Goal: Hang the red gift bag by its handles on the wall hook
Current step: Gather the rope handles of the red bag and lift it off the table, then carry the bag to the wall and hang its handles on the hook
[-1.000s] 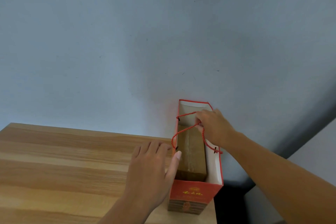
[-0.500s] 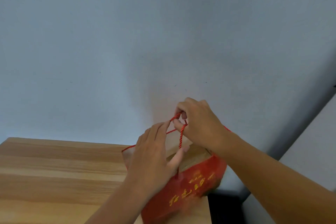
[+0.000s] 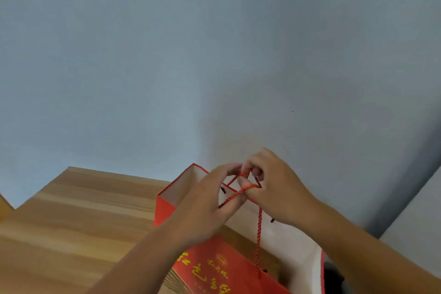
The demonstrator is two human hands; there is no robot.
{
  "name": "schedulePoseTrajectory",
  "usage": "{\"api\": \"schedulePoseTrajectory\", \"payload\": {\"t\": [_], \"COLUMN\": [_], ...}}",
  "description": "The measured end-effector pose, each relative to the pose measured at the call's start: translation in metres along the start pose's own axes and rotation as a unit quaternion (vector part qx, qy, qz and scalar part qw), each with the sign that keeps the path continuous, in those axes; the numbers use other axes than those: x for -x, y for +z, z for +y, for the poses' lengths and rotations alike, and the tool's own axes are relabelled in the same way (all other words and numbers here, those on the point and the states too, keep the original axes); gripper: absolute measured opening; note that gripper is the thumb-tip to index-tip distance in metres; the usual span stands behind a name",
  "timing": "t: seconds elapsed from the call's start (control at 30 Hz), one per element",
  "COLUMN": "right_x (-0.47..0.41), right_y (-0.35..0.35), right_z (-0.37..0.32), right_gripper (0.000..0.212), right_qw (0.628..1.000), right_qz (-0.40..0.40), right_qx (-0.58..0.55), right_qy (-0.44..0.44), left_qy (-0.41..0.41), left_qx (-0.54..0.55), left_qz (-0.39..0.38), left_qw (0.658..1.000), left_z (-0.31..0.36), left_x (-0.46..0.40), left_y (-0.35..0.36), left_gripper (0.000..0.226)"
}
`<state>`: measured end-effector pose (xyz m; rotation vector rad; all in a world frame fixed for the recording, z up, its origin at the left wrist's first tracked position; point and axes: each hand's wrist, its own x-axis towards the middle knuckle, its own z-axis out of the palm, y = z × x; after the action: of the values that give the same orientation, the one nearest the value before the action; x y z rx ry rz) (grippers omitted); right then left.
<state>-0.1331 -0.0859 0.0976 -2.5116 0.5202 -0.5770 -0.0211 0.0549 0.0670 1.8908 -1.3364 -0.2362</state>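
Observation:
The red gift bag (image 3: 210, 260), with yellow writing on its side and a white inside, is lifted and tilted above the right end of the wooden table (image 3: 78, 222). Its red twisted rope handles (image 3: 241, 192) are gathered above the bag's mouth. My right hand (image 3: 276, 186) pinches the handles at their top. My left hand (image 3: 210, 200) touches the same ropes from the left, fingers curled around one strand. A brown box shows inside the bag. No wall hook is visible on the pale blue wall (image 3: 214, 55).
The table's far edge meets the wall. To the right of the table there is a dark gap (image 3: 334, 279) and a pale grey surface (image 3: 415, 229) at the corner. A yellowish object (image 3: 3, 205) peeks in at the left edge.
The bag stood upright on the table with my right hand reaching its handles. Both hands have since gathered the ropes and the bag has risen and tilted, its printed side turning up.

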Motion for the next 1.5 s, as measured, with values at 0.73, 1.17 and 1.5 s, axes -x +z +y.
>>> {"api": "schedulePoseTrajectory", "payload": {"t": [0.73,1.17,1.5], "right_x": [-0.01,-0.053,-0.098], "right_y": [0.094,0.255,0.385], "right_z": [-0.147,-0.373,-0.522], "right_gripper": [0.011,0.011,0.011], "right_qw": [0.961,0.947,0.923], "right_qz": [-0.119,-0.15,-0.201], "right_qx": [-0.247,-0.262,-0.278], "right_qy": [-0.046,-0.112,-0.174], "left_qy": [-0.101,-0.126,-0.176], "left_qx": [0.003,-0.051,-0.114], "left_qz": [0.207,0.3,0.362], "left_qw": [0.973,0.944,0.908], "left_z": [-0.073,-0.198,-0.297], "left_x": [0.144,0.29,0.38], "left_y": [-0.17,-0.356,-0.491], "left_gripper": [0.005,0.006,0.006]}}
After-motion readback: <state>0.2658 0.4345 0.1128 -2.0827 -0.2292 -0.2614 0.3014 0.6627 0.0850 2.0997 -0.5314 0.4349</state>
